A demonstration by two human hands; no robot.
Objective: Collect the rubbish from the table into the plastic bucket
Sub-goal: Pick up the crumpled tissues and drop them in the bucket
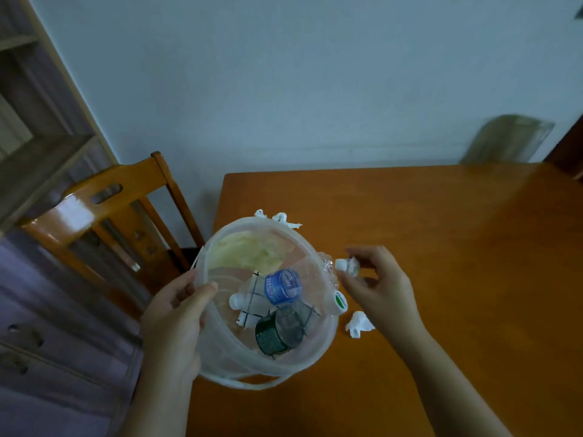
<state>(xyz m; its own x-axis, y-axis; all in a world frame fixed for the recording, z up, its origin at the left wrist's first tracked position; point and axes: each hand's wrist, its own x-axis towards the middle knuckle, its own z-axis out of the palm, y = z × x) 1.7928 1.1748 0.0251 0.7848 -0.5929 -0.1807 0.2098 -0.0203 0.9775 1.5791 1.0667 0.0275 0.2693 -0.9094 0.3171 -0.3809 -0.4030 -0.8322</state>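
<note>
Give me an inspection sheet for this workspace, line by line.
Surface: wooden table, mostly bare.
Job's things: plastic bucket at the table's left edge, holding bottles, paper and other rubbish; crumpled tissue loose on the table; more tissue scraps behind the bucket.
Clutter: nothing seen beyond the rubbish.
Hands: left hand grips the bucket rim; right hand pinches a tissue ball beside the rim.
Cables: nothing seen.
Surroundings: wooden chair at left, pale wall, shelving at far left.

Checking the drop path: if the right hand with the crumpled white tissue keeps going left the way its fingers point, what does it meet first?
Probably the rim of the translucent plastic bucket just beyond the right hand; depth is uncertain.
</note>
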